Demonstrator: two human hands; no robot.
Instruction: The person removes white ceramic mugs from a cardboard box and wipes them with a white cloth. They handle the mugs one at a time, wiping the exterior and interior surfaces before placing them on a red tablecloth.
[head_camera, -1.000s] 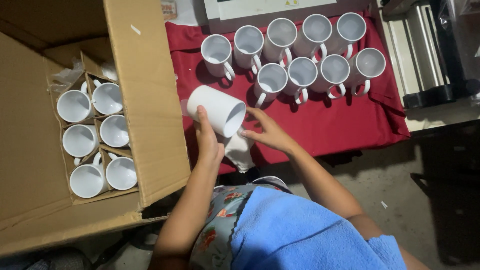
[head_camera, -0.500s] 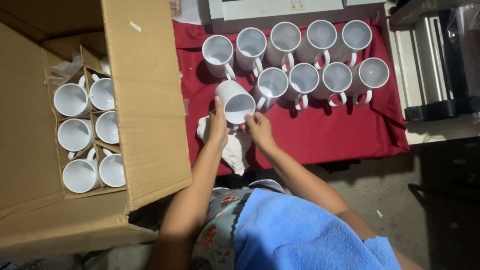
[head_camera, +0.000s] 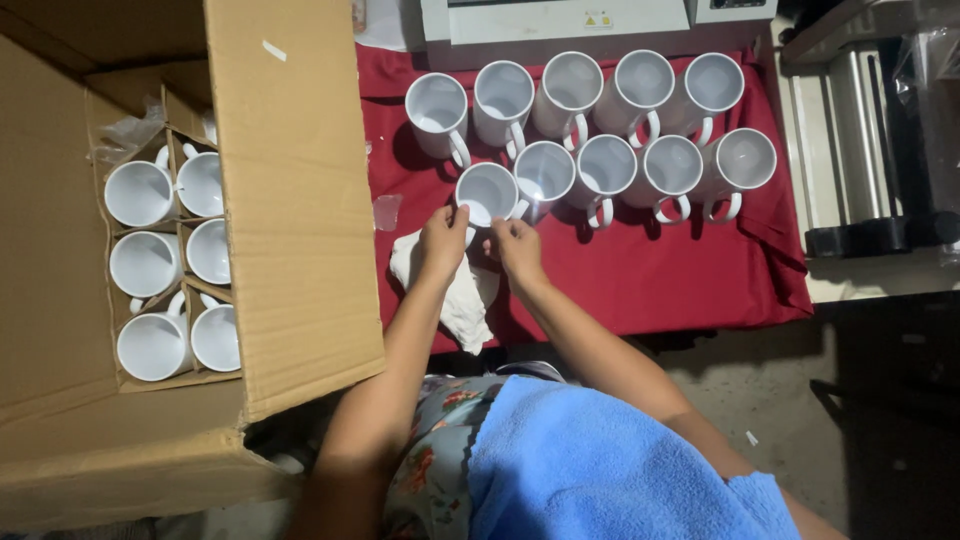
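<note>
The white mug (head_camera: 487, 193), carried tilted above the crumpled cloth (head_camera: 455, 290) a second earlier, stood upright on the red worktop (head_camera: 650, 270), extending the near row leftward. Left hand (head_camera: 443, 240) and right hand (head_camera: 517, 245) still gripped its sides, not yet released.

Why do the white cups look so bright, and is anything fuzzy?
Head view: light from above makes the white mugs glow against the red cloth, each casting a soft dark shadow; the left hand and right hand look sharp, while the floor lies dim.
</note>
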